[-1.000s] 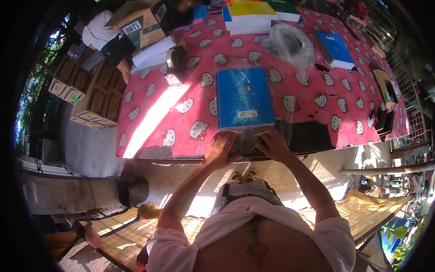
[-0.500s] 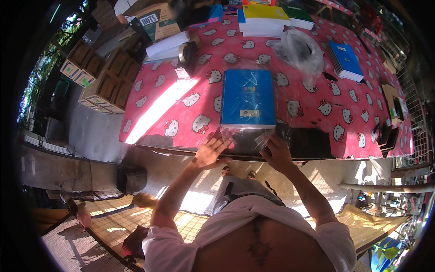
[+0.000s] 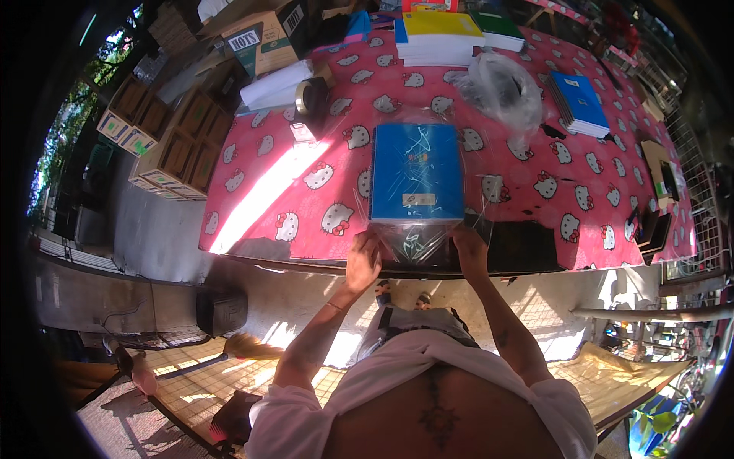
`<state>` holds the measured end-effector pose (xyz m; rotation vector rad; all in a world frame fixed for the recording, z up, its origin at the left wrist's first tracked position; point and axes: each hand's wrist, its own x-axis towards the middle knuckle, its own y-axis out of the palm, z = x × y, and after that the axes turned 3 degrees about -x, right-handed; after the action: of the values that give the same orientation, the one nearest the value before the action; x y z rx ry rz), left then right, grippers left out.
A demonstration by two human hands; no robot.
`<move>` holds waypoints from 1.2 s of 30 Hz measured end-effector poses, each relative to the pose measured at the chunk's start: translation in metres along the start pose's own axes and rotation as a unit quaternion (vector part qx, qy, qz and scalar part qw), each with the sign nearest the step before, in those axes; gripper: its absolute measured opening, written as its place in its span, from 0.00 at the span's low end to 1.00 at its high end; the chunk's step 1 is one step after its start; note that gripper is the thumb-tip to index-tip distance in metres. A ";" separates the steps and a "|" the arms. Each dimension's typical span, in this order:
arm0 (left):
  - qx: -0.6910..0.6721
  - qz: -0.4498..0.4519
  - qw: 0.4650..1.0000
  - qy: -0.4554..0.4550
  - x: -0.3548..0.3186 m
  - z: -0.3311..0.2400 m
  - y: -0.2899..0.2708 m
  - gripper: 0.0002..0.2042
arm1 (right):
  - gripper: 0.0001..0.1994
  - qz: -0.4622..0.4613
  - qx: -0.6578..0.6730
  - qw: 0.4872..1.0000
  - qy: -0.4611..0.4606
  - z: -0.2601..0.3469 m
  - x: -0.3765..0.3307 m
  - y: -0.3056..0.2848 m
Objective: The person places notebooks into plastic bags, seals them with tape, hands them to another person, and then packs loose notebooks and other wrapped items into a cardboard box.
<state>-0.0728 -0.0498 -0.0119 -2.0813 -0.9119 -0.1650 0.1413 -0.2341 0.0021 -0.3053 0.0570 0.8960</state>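
A blue notebook stack wrapped in a clear plastic bag lies on the pink patterned tablecloth near the table's front edge. My left hand grips the bag's open end at its left corner. My right hand holds the same loose end at its right corner. Both hands pinch the plastic just below the notebooks.
Further back lie a crumpled clear bag, a second pile of blue notebooks, a stack with yellow and green covers, a tape roll and white paper. Cardboard boxes stand left of the table.
The view has shifted so the table sits lower and closer. My hands stay on the bag's open end, now drawn a little nearer together under the notebooks.
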 end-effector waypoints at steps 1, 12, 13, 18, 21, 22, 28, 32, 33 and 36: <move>-0.041 -0.043 0.996 -0.066 0.000 -0.003 0.007 0.16 | 0.11 -0.063 -0.114 0.984 -0.119 -0.003 0.002 0.003; -0.496 -0.169 0.748 -0.406 0.039 -0.012 -0.001 0.18 | 0.08 -0.144 0.227 0.963 -0.022 -0.031 0.021 -0.014; -0.491 -0.180 0.747 -0.411 0.039 -0.011 -0.006 0.18 | 0.11 -0.110 0.277 0.953 0.047 0.007 0.019 -0.007; -0.575 -0.081 0.708 -0.402 0.050 -0.023 -0.004 0.31 | 0.28 -0.065 0.269 0.959 0.061 0.008 0.027 -0.012; -0.536 -0.114 0.740 -0.391 0.042 -0.013 -0.002 0.30 | 0.28 -0.088 0.176 0.980 0.030 0.017 0.020 -0.005; -0.534 -0.121 0.739 -0.393 0.037 -0.009 -0.003 0.30 | 0.26 -0.126 0.074 0.989 0.015 0.023 0.016 -0.001; 0.201 -0.078 0.962 0.170 0.051 -0.024 -0.015 0.22 | 0.21 -0.195 -0.421 0.807 -0.365 0.030 0.020 -0.003; 0.209 0.049 0.930 0.298 0.050 -0.015 -0.013 0.18 | 0.21 -0.045 -0.494 0.746 -0.444 0.013 0.021 -0.004; 0.212 0.061 0.930 0.293 0.048 -0.012 -0.011 0.17 | 0.21 -0.042 -0.494 0.745 -0.447 0.010 0.021 -0.003; 0.238 0.094 0.941 0.222 0.035 -0.009 0.003 0.16 | 0.21 -0.004 -0.513 0.742 -0.431 0.002 0.019 0.003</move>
<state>-0.0434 -0.0381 0.0061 -1.5746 -0.4195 -0.2701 0.1508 -0.2175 0.0000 -0.8813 -1.3583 0.9130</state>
